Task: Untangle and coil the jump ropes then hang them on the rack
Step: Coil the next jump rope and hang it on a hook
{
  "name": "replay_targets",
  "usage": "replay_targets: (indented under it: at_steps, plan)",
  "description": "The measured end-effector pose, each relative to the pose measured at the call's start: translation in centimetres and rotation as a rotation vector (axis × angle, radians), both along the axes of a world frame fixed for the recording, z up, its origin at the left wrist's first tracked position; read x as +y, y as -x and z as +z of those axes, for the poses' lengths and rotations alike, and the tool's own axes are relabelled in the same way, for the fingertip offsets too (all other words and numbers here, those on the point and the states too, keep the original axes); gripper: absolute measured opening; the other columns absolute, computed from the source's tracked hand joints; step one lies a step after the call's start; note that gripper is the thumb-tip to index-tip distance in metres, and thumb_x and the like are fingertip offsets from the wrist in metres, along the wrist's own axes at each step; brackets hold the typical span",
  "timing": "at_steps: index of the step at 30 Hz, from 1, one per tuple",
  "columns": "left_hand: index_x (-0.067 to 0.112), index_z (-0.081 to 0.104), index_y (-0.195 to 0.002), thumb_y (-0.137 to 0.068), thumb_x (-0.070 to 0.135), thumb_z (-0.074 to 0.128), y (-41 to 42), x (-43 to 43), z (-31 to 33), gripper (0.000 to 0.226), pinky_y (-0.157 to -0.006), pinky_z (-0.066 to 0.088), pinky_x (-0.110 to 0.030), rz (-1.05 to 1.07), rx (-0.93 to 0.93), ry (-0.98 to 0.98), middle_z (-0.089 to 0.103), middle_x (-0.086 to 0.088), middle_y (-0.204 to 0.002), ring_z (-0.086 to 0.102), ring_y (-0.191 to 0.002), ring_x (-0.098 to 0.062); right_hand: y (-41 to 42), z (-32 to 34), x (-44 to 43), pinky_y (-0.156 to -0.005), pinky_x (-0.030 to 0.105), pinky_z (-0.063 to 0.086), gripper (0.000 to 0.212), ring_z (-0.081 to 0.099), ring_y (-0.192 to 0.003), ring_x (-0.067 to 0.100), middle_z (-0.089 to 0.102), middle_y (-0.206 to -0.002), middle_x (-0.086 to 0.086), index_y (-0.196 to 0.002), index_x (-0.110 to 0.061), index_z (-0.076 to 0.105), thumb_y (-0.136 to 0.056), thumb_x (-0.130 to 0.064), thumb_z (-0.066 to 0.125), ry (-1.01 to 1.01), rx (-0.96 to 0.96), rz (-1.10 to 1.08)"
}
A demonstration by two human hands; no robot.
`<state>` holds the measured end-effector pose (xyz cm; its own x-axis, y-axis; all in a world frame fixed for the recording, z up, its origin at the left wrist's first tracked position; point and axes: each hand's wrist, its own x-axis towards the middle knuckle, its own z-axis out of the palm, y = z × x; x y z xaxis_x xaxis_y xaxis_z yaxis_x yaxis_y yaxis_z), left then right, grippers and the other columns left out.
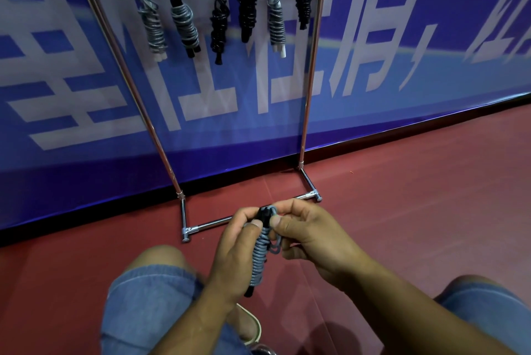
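White banner lettering (265, 81) blurs while left hand (232, 248) and right hand (310, 236) grip rope (260, 257).

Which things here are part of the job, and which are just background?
Job: grey coiled jump rope, six coiled ropes already hung, metal rack.
Background: blue banner, red floor, denim shorts, shoe.

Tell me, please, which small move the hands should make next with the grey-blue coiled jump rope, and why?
Probably the right hand should tuck the last loose loops under the wraps near the black handle tops. The grey-blue coiled jump rope, gripped by the left hand, looks almost fully wound, and six finished bundles already hang on the chrome metal rack.
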<state>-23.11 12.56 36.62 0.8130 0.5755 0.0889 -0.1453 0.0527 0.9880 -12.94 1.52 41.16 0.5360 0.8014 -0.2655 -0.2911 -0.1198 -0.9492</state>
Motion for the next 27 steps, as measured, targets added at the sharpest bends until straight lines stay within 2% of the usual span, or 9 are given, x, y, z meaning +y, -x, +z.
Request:
replay_targets:
  at_steps: [4,7,10,14,17,19,23,27]
  plan:
    - [0.026,0.069,-0.097,-0.092,0.028,0.049,0.0,0.2,-0.5,0.021,-0.064,0.053,-0.031,0.043,0.029,-0.025,0.071,-0.01,-0.08,0.065,-0.071,-0.022,0.2,-0.2,0.4,-0.055,0.023,0.046,0.022,0.053,-0.056,0.01,0.066,-0.077,0.006,-0.117,0.002,0.062,-0.098,-0.01,0.063,0.01,0.008,-0.045]
    - [0.028,0.069,-0.099,-0.092,0.033,0.051,0.0,0.4,-0.8,0.02,-0.067,0.054,-0.037,0.055,0.054,-0.06,0.07,-0.011,-0.082,0.065,-0.073,-0.025,0.2,-0.3,0.5,-0.054,0.023,0.047,0.022,0.052,-0.056,0.01,0.065,-0.078,0.007,-0.114,0.003,0.061,-0.098,-0.011,0.064,0.019,0.026,-0.048]
    - [0.029,0.068,-0.105,-0.09,0.043,0.052,0.1,0.6,-1.2,0.026,-0.074,0.054,-0.046,0.065,0.068,-0.128,0.07,-0.01,-0.087,0.065,-0.08,-0.03,0.3,-0.3,0.5,-0.054,0.024,0.047,0.011,0.052,-0.054,0.01,0.064,-0.076,0.008,-0.106,-0.002,0.061,-0.097,-0.01,0.064,0.032,0.017,-0.051]
    - [0.025,0.066,-0.11,-0.093,0.039,0.053,0.2,0.7,-1.3,0.026,-0.076,0.054,-0.034,0.091,0.073,-0.203,0.072,0.0,-0.091,0.067,-0.082,-0.016,0.5,-0.3,0.6,-0.055,0.026,0.046,0.007,0.051,-0.053,0.01,0.063,-0.074,0.01,-0.098,-0.006,0.058,-0.097,-0.01,0.064,0.027,0.036,-0.053]
    - [0.027,0.066,-0.112,-0.092,0.044,0.051,0.2,1.0,-1.3,0.03,-0.078,0.055,-0.039,0.083,0.073,-0.241,0.071,0.0,-0.094,0.067,-0.085,-0.018,0.5,-0.3,0.6,-0.056,0.026,0.048,0.007,0.05,-0.053,0.009,0.064,-0.071,0.007,-0.095,-0.008,0.057,-0.098,-0.011,0.062,0.018,0.079,-0.046]
    - [0.027,0.066,-0.111,-0.093,0.042,0.051,0.3,1.2,-1.3,0.028,-0.075,0.056,-0.042,0.065,0.055,-0.229,0.07,-0.004,-0.09,0.067,-0.081,-0.022,0.6,-0.4,0.6,-0.055,0.025,0.048,0.003,0.049,-0.052,0.009,0.062,-0.07,0.004,-0.1,-0.008,0.06,-0.099,-0.011,0.06,-0.005,0.121,-0.046]
    - [0.026,0.066,-0.111,-0.095,0.04,0.049,0.4,1.1,-1.2,0.028,-0.075,0.055,-0.047,0.043,0.043,-0.22,0.07,-0.008,-0.088,0.067,-0.08,-0.026,0.3,-0.6,0.7,-0.054,0.024,0.045,0.023,0.044,-0.051,0.01,0.056,-0.068,0.004,-0.121,-0.007,0.067,-0.1,-0.007,0.057,-0.036,0.188,-0.048]
    - [0.026,0.067,-0.111,-0.095,0.044,0.048,0.4,1.1,-1.6,0.03,-0.079,0.054,-0.056,0.014,0.068,-0.235,0.071,-0.005,-0.092,0.067,-0.084,-0.028,0.0,-0.6,0.4,-0.054,0.023,0.045,0.018,0.044,-0.051,0.008,0.057,-0.07,0.006,-0.112,0.0,0.069,-0.099,-0.005,0.058,-0.035,0.194,-0.053]
